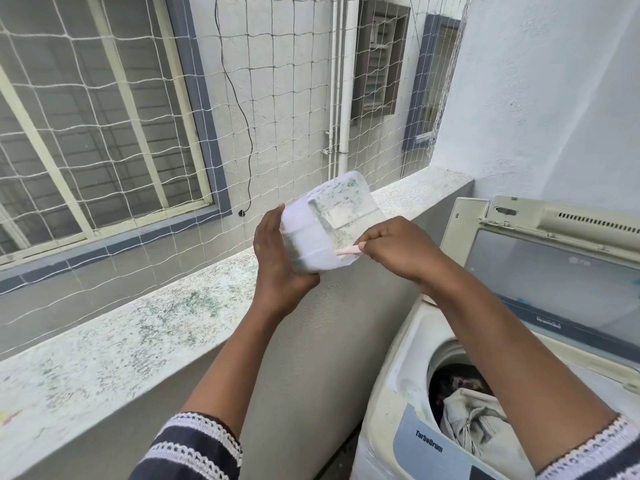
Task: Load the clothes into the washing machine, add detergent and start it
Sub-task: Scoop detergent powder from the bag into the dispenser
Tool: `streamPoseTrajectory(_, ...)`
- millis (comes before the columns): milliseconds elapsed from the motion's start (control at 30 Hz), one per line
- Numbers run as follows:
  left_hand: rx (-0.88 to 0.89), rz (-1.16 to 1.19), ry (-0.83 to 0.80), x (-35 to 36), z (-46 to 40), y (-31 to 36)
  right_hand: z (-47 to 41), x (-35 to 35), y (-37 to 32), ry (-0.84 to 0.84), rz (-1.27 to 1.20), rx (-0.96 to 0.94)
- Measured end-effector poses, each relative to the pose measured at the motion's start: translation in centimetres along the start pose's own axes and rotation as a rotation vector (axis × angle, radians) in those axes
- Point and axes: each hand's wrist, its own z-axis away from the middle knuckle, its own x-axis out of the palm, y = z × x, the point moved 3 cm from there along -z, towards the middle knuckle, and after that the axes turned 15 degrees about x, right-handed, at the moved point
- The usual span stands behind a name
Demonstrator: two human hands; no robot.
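Left hand [277, 258] cups the tilted detergent tub [322, 230] over the ledge [156, 327]. Right hand [398, 251] pinches a pink scoop [348, 251] (fingers curled). Clothes [474, 417] sit in the washer [398, 393], near right.

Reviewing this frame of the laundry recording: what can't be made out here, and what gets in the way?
All in the head view:
- Contents of the translucent white container held by the left hand: cloudy walls hide how much is left.
- Pink utensil pinched by the right hand: its far end is inside the container, so its kind is unclear.
- Washing machine controls: cut off by the frame's edge.
- Clothes in the drum: right forearm covers part.
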Motion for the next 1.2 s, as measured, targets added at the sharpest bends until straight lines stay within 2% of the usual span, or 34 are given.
streamPoseTrajectory(200,-0.056,-0.058,0.006,-0.1,-0.1,0.3,-1.5,-1.6,-1.0,-0.076,-0.329,0.064)
streamPoseTrajectory(367,-0.124,-0.071,0.033,-0.3,-0.5,-0.5,-3.1,-2.7,-2.6,-0.078,-0.303,0.084)
streamPoseTrajectory(700,-0.277,0.188,0.046,-0.3,-0.1,-1.4,-4.9,-2.8,-4.6,-0.073,-0.312,0.096)
streamPoseTrajectory(900,-0.309,0.153,0.031,0.0,0.1,-2.0,-5.3,-3.2,-5.3,-0.097,-0.329,0.1)
streamPoseTrajectory(1033,-0.187,-0.003,0.057,0.0,0.1,-1.6,-5.0,-4.1,-5.5,-0.11,-0.365,0.089)
streamPoseTrajectory(1133,0.029,-0.208,0.11,-0.2,0.2,0.1,-4.6,-5.0,-5.2,-0.098,-0.373,0.074)
streamPoseTrajectory(1200,0.246,-0.375,0.138,0.4,0.9,1.6,-4.3,-5.7,-4.8,-0.097,-0.379,0.067)
